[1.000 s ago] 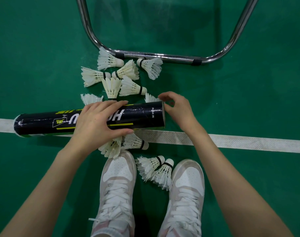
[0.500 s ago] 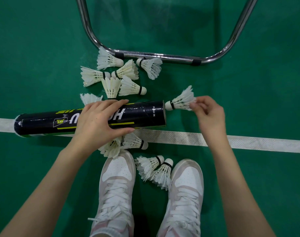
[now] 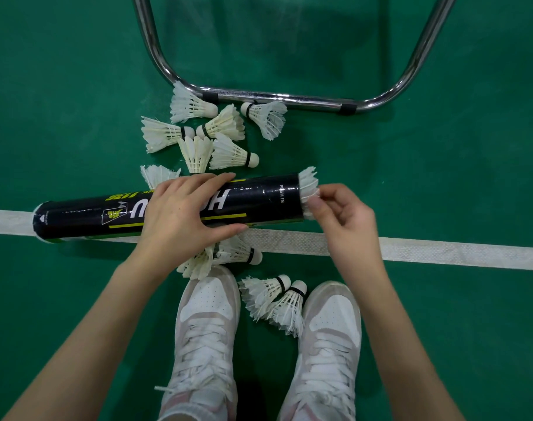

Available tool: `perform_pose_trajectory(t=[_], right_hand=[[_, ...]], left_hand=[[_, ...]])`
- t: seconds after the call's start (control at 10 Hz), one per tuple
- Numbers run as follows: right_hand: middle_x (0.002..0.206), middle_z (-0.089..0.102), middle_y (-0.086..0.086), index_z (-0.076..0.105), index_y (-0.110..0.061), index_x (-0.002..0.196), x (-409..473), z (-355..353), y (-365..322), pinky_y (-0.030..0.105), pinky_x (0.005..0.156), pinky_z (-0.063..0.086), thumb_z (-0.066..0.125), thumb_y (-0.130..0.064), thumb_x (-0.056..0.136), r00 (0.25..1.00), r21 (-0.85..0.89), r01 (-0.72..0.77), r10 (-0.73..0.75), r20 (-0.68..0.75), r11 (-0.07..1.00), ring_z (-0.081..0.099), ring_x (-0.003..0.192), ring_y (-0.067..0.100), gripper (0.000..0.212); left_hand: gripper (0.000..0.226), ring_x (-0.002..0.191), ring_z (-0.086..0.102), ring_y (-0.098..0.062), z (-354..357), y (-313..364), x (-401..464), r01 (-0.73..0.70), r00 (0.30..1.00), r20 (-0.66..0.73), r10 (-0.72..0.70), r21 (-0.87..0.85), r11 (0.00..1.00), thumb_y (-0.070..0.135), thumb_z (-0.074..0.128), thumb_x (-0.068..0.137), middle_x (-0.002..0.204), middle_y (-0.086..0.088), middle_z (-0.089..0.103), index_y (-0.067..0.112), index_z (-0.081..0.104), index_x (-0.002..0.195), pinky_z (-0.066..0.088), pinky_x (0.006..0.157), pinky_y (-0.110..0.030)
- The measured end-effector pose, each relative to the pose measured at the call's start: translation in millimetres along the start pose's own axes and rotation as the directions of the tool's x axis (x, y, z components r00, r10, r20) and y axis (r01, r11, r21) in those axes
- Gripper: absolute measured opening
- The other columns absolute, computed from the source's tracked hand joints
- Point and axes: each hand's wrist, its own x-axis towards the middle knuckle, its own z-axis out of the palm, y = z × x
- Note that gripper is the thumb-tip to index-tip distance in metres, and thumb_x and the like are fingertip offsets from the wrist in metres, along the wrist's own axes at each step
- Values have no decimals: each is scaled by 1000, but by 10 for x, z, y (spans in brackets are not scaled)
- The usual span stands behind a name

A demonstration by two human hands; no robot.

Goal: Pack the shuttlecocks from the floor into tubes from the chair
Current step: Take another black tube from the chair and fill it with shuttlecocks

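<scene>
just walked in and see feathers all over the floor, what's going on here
A person is crouched on a green court floor, packing shuttlecocks into a black tube. The left hand grips the tube, which lies sideways across a white court line. The right hand is at the tube's open end, fingers on a shuttlecock whose feathers alone stick out. More loose shuttlecocks lie beyond the tube by a chrome chair frame, and others near the white sneakers.

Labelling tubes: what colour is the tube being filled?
Black cardboard tube with yellow stripe and white lettering, gripped by the left hand; head view.
</scene>
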Motion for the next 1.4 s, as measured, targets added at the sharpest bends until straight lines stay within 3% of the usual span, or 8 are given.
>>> perform_pose_trajectory(t=[0.1,0.2,0.4,0.5,0.8,1.0,1.2,1.4], right_hand=[[72,66,-14,58,-22,87,-44,47,-1,11,73,46,59,-16,87,998,68,-32,29,55,997,60,73,-5,6],[84,69,-11,57,-28,90,-60,57,35,22,84,49,73,-24,73,994,40,-56,52,98,998,65,86,5,24],[88,65,-23,56,-35,96,-25,170,91,6,77,42,80,-22,69,987,-140,-28,49,154,990,58,89,-9,38],[103,65,-19,57,-23,119,13,220,107,4,83,41,80,-26,69,973,-151,-54,87,216,987,57,100,-10,55],[102,66,-16,57,-25,111,56,156,83,8,84,44,80,-16,69,946,-84,-79,101,307,993,60,97,-8,49],[102,66,-18,59,-34,102,141,66,19,7,87,42,78,-15,70,838,-167,-119,189,512,979,60,98,-8,42],[96,69,-21,63,-37,95,181,16,-15,8,87,42,78,-30,61,795,-201,-136,228,563,970,60,99,-8,39],[101,66,-22,60,-38,100,163,3,-29,6,87,41,80,-19,66,776,-202,-126,223,590,971,59,101,-9,44]], left_hand=[[80,113,50,-20,4,-2,-1,1,1000,0,-1,2,1000,77,45,66,123,2,58,32,47,133,33,97,-37],[80,112,50,-20,13,-2,-5,-2,1000,-6,2,7,1000,76,46,66,123,2,58,32,47,133,33,97,-37],[80,112,51,-21,11,3,-4,-4,1000,1,4,13,1000,76,45,66,123,2,58,31,48,132,33,97,-38],[80,112,51,-22,7,10,0,-16,1000,2,16,15,1000,76,44,66,123,1,58,31,49,132,33,96,-39],[80,112,51,-21,13,10,-6,-35,999,-7,35,16,999,76,45,66,123,1,58,31,49,131,33,95,-38],[78,108,52,-22,37,-7,-14,-79,997,-14,79,35,996,74,47,65,119,1,60,29,53,128,34,93,-37],[76,108,51,-20,45,-9,-23,-104,993,-44,106,30,994,72,50,66,118,0,60,28,54,127,34,92,-37],[74,108,49,-18,56,-12,-44,-122,991,-50,123,15,992,70,51,67,119,0,60,28,54,127,34,93,-37]])
